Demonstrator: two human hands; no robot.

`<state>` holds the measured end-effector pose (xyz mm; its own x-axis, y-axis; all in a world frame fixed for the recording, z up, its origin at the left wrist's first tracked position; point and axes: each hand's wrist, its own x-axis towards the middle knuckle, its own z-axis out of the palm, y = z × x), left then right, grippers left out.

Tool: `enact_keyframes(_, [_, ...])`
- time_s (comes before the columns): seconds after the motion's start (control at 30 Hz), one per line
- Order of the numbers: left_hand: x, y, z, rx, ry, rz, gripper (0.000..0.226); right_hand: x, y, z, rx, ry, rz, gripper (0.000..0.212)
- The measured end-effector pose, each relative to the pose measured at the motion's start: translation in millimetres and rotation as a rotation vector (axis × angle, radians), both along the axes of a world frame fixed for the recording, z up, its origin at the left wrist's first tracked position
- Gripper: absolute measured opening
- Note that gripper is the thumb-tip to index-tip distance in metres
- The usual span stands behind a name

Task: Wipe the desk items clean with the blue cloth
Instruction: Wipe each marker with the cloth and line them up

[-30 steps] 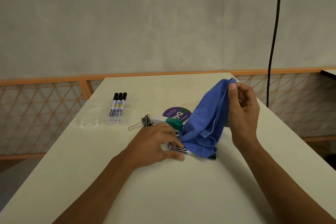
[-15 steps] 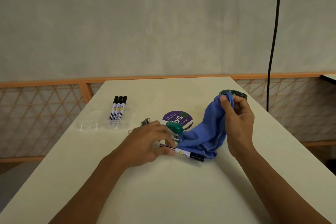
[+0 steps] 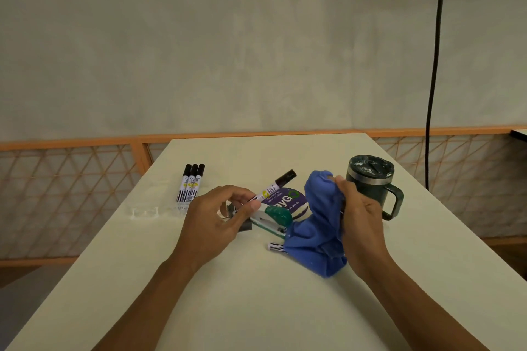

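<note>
My left hand [image 3: 218,215] pinches a black-capped white marker [image 3: 278,184] and holds it tilted above the desk, cap pointing up and right. My right hand [image 3: 358,215] grips the bunched blue cloth [image 3: 319,225], whose lower end rests on the table. Under the cloth lies another marker [image 3: 276,246], with only its striped end showing. A green and white stapler [image 3: 272,218] sits between my hands, partly over a round purple sticker roll [image 3: 289,201]. A binder clip is mostly hidden behind my left fingers.
Three black-capped markers [image 3: 191,182] lie side by side at the back left, next to a clear plastic holder [image 3: 145,211]. A dark green lidded mug [image 3: 372,182] stands at the right, behind my right hand. A black cable [image 3: 433,65] hangs by the table's right edge.
My left hand has lifted a marker off the table and tilted it upward. My right hand has bunched the cloth and drawn it nearer, uncovering the mug behind it.
</note>
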<state>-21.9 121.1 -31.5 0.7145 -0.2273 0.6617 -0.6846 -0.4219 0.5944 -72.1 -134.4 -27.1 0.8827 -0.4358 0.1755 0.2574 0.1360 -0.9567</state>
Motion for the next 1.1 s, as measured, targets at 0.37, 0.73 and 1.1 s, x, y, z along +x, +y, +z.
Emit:
enact_keyframes(0.37, [-8.2, -8.9, 0.3, -0.049, 0.038, -0.035, 0.010, -0.3, 5.0, -5.6, -0.078, -0.008, 0.176, 0.041])
enact_keyframes(0.73, [-17.6, -16.0, 4.7, -0.046, 0.089, -0.101, 0.008, -4.9, 14.6, -7.3, -0.177, -0.100, 0.107, 0.040])
enact_keyframes(1.1, [-21.8, -20.3, 7.3, -0.010, 0.144, -0.129, 0.010, -1.1, 10.4, -0.6, -0.063, -0.028, 0.099, 0.017])
